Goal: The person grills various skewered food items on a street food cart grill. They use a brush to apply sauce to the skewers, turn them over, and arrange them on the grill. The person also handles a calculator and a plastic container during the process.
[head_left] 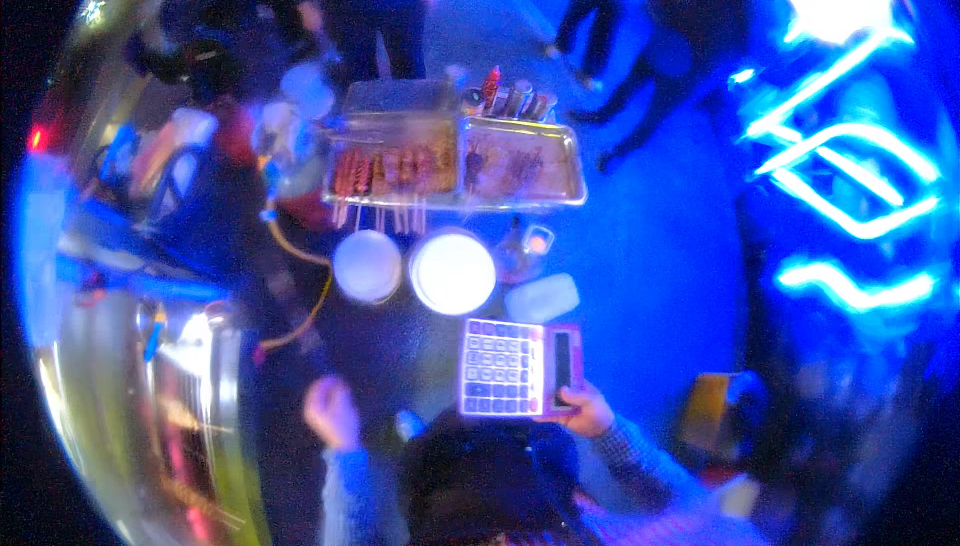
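Note:
My right hand (581, 411) is shut on one end of a large calculator (502, 367), with the thumb on top near its dark display strip. The keys face up and the calculator is turned sideways before my body. Away to the left, my left hand (334, 411) is raised and blurred, its fingers seemingly curled; nothing shows in it. Beyond the calculator stand two round pale containers, one dimmer (367, 266) and one brightly lit (452, 273). A pale rounded block-like object (543, 298) lies just past the calculator's far edge.
Metal trays hold skewered food, in rows on the left (394, 167) and fewer on the right (521, 163). A red squeeze bottle (491, 87) and several jars (519, 100) stand behind. A yellow hose or cable (296, 250) hangs left. People stand across (375, 13). Bright neon tubing (855, 171) glows right.

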{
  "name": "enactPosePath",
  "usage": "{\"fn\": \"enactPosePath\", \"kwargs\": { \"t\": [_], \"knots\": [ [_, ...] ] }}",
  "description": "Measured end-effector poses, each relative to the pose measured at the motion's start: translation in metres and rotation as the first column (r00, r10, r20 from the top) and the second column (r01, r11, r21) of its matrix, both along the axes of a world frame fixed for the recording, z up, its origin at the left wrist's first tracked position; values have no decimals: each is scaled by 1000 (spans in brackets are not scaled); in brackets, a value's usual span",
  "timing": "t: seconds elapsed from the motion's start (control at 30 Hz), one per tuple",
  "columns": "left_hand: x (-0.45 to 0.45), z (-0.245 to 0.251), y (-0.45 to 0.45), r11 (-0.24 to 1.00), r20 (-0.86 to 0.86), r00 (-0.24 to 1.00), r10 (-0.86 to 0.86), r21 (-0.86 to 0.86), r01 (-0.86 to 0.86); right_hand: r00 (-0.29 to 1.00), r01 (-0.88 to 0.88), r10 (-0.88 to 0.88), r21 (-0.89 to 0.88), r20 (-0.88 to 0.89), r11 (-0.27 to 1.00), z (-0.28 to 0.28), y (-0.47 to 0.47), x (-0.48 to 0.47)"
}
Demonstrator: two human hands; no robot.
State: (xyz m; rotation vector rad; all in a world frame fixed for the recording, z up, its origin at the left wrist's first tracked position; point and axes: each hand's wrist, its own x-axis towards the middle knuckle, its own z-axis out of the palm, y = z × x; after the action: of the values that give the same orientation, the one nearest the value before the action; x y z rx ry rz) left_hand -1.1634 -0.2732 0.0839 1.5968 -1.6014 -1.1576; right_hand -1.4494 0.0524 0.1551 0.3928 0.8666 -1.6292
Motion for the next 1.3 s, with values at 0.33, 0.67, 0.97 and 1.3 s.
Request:
{"fn": "enactPosePath", "kwargs": {
  "t": [0.33, 0.67, 0.97, 1.3],
  "knots": [
    [-511, -247, 78, 674, 105, 666, -739, 115, 730, 923, 293, -212, 230, -321, 928, -63, 108, -127],
    [-319, -197, 145, 654, 30, 654, -756, 66, 754, 854, 326, -258, 80, -451, 942, -172, 254, -98],
    [371, -32, 8, 673, 563, 399, 724, -452, -585, 529, -394, 400, 201, -748, 897, -136, 47, -46],
    [495, -35, -108, 859, 292, 813, 503, -64, -508, 905, -229, 190, -59, -381, 972, 0, -85, 251]
  ]
}}
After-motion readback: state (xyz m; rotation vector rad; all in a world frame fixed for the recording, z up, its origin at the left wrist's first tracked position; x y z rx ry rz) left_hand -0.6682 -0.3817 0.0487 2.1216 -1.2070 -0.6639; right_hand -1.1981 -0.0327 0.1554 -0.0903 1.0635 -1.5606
